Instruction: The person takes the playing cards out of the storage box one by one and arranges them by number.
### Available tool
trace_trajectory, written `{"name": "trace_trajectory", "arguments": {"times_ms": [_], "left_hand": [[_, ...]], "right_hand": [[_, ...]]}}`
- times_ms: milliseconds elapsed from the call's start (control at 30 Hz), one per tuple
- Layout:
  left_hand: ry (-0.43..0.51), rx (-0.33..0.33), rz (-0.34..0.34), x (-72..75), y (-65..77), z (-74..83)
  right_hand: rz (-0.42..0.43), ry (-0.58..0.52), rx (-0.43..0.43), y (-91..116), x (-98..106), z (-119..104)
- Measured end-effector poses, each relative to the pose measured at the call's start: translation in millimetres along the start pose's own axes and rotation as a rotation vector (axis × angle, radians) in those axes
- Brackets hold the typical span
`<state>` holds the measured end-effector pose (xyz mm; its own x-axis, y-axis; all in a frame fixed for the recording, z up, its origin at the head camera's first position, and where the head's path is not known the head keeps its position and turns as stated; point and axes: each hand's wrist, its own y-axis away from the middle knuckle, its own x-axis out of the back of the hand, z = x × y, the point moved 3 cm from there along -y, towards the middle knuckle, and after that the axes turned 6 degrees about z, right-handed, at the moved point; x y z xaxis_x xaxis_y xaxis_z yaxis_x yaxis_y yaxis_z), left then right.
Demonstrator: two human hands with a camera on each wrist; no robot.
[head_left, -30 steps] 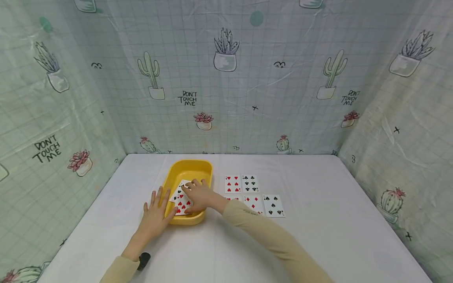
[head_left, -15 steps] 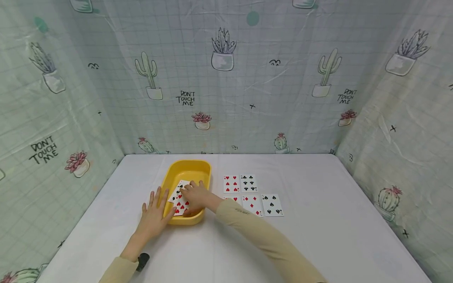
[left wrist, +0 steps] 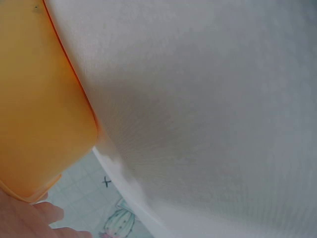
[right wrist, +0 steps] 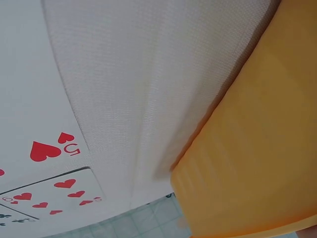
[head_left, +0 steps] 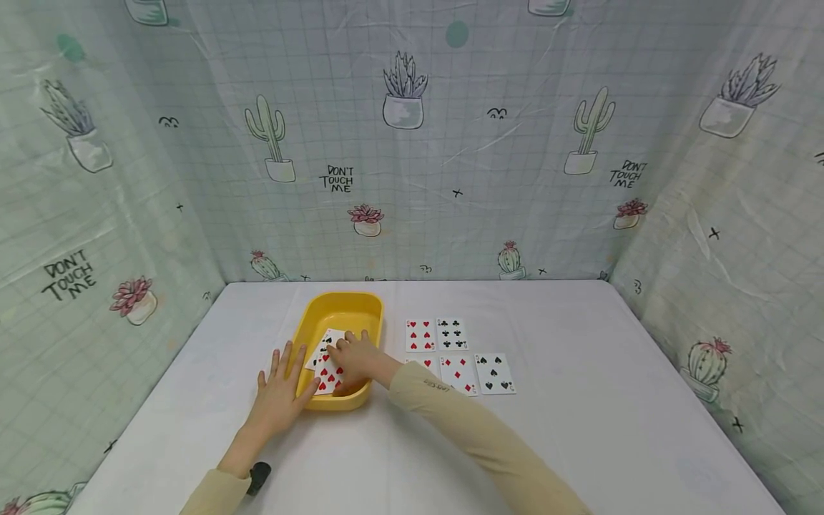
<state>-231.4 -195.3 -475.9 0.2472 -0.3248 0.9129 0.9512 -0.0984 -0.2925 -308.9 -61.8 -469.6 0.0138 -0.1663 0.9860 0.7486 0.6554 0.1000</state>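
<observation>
White counter (head_left: pixel 611 436): yellow tray (head_left: pixel 347 309) at 10 o'clock. Your left hand (head_left: pixel 277 399) is spread at its 8 o'clock rim; your right hand (head_left: pixel 355 361) covers part of the loose cards (head_left: pixel 327 382) inside, 7 o'clock, can't tell if pinching.

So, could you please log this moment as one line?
left hand: at yellow tray; right hand: over cards inside tray; table: five face-up cards

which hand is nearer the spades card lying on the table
Right. The right hand is in the yellow tray, left of the spades card; the left hand is farther left, at the tray's left rim.
</observation>
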Motion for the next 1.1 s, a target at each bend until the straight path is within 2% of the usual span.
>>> {"name": "trace_trajectory", "arguments": {"times_ms": [367, 667, 1100], "left_hand": [[-0.002, -0.011, 0.013, -0.2, -0.6, 0.6], [-0.003, -0.006, 0.014, 0.1, -0.3, -0.1], [-0.004, -0.004, 0.012, 0.1, -1.2, 0.1]], "right_hand": [[0.016, 0.022, 0.004, 1.3, 1.9, -0.1], [0.044, -0.010, 0.000, 1.0, 4.6, 2.7], [0.052, -0.021, -0.029, 12.2, 16.7, 16.4]]}}
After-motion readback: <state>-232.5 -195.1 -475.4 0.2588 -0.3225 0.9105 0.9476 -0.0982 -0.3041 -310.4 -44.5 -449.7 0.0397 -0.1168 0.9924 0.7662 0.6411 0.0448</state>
